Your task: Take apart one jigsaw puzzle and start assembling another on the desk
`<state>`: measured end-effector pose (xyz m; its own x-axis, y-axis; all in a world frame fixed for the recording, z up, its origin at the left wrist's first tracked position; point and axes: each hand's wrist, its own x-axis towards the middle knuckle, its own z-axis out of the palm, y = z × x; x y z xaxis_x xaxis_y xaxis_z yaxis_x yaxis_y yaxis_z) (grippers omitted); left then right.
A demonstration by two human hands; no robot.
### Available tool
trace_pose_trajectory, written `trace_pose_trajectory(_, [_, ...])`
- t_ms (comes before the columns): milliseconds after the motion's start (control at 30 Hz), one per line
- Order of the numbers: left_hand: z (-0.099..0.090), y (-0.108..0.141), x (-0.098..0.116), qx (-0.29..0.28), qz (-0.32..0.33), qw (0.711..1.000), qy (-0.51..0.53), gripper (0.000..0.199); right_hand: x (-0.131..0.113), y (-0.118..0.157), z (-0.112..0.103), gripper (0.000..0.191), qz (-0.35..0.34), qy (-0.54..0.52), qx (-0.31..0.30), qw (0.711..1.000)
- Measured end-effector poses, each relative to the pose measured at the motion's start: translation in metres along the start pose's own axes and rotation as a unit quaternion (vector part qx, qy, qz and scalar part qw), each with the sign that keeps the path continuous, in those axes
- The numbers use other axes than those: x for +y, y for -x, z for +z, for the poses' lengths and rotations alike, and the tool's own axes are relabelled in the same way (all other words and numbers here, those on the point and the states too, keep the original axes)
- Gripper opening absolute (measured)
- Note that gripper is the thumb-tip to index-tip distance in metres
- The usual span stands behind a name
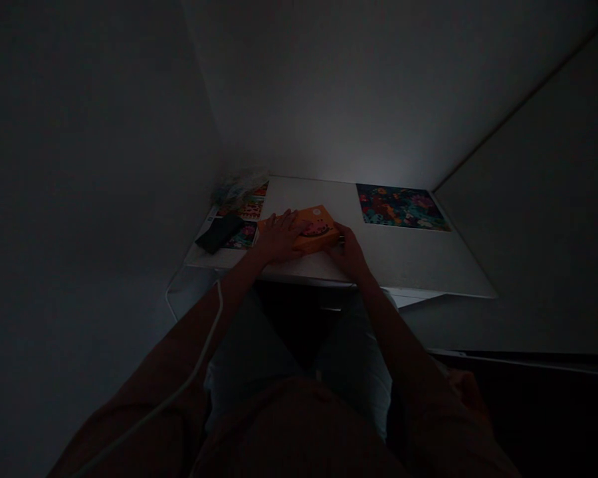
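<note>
An orange box (pixel 313 229) with a dark pink picture on its top lies near the front of a white desk (pixel 319 199). My left hand (pixel 279 236) lies over the box's left end with its fingers spread. My right hand (pixel 349 251) grips the box's right end, and its fingertips are partly hidden behind the box. A black flat object (pixel 220 234), perhaps a phone or wallet, lies left of my left hand. The dim light hides fine detail.
Colourful printed cards (pixel 244 210) and a clear plastic bag (pixel 236 189) sit at the desk's far left. A large floral print (pixel 402 207) lies at the back right. Walls close in on both sides. A white cable (pixel 199 355) runs along my left forearm.
</note>
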<state>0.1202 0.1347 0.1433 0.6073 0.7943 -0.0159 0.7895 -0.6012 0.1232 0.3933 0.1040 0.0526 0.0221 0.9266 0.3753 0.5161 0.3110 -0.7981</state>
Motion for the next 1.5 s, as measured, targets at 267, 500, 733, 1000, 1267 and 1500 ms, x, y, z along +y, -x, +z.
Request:
trace_pose_trajectory(267, [-0.003, 0.001, 0.002, -0.008, -0.009, 1.000, 0.000, 0.093, -0.004, -0.001, -0.001, 0.070, 0.007, 0.001, 0.001, 1.000])
trace_pose_trajectory(500, [-0.002, 0.001, 0.002, -0.002, -0.007, 1.000, 0.001, 0.090, 0.000, -0.001, -0.001, 0.070, -0.011, -0.013, -0.001, 1.000])
trace_pose_trajectory(733, [0.001, -0.002, 0.001, -0.001, -0.007, 1.000, -0.020, 0.091, 0.003, 0.000, 0.000, 0.071, -0.014, -0.011, 0.004, 1.000])
trace_pose_trajectory(1000, [0.002, -0.002, 0.001, 0.005, -0.010, 1.000, -0.016, 0.092, -0.003, 0.000, -0.002, 0.072, 0.008, -0.013, -0.001, 1.000])
trace_pose_trajectory(1267, [0.005, -0.002, 0.000, 0.005, -0.008, 1.000, -0.020, 0.093, -0.007, -0.001, -0.003, 0.072, 0.021, -0.018, -0.001, 1.000])
trace_pose_trajectory(1500, [0.002, -0.002, 0.001, 0.002, -0.010, 1.000, -0.022, 0.091, -0.005, -0.001, -0.002, 0.072, 0.017, -0.016, -0.005, 1.000])
